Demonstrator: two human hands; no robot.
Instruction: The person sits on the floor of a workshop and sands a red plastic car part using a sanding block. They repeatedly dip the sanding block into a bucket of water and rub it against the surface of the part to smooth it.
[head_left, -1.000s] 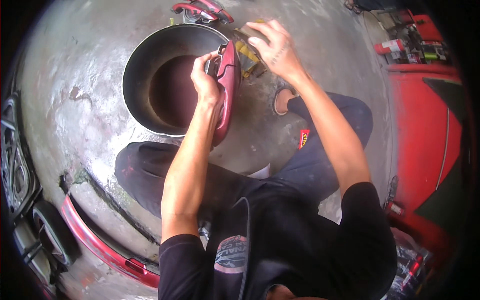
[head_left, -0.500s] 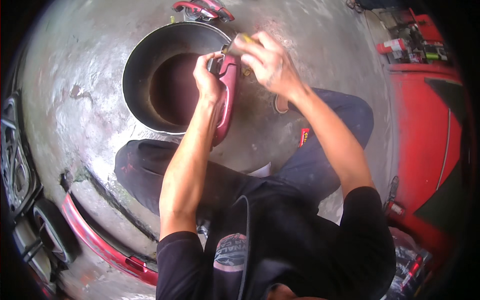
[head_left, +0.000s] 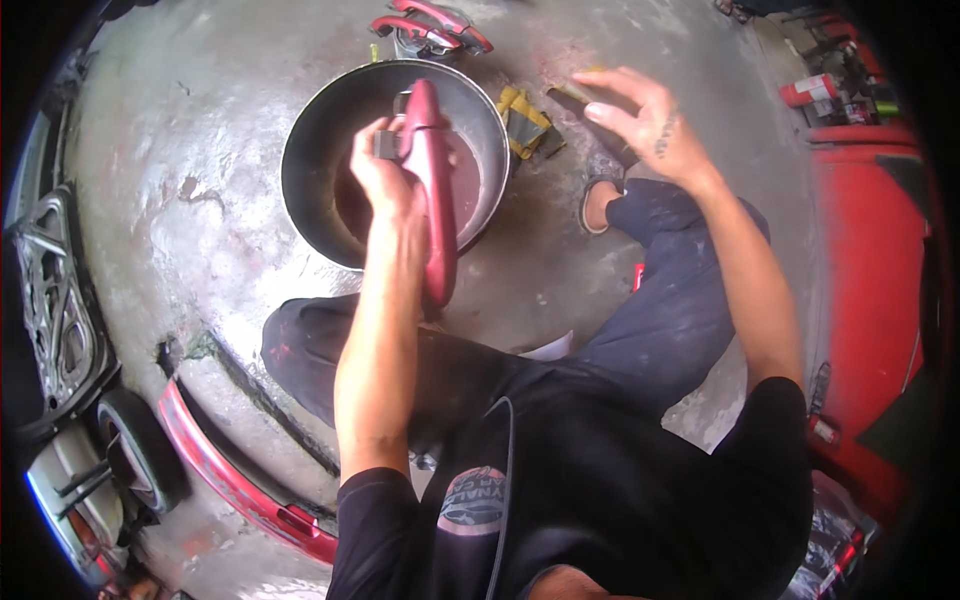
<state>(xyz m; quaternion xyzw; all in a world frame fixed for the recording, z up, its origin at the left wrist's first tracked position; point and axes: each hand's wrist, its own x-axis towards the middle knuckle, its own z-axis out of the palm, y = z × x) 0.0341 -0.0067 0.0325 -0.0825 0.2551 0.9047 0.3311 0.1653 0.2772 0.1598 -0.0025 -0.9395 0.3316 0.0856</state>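
You've got a red handle in your left hand, black basin underneath, thin strip in your right hand.

The left hand is partly hidden by a red handle, by which a black basin is partly covered. A thin piece, held in the right hand, is too masked to be identified. 1 end of a red strip is hidden by a sleeve.

Lettering stands on the round print of the black shirt, near, while the far-right red-and-white cylinder's label is too small to read.
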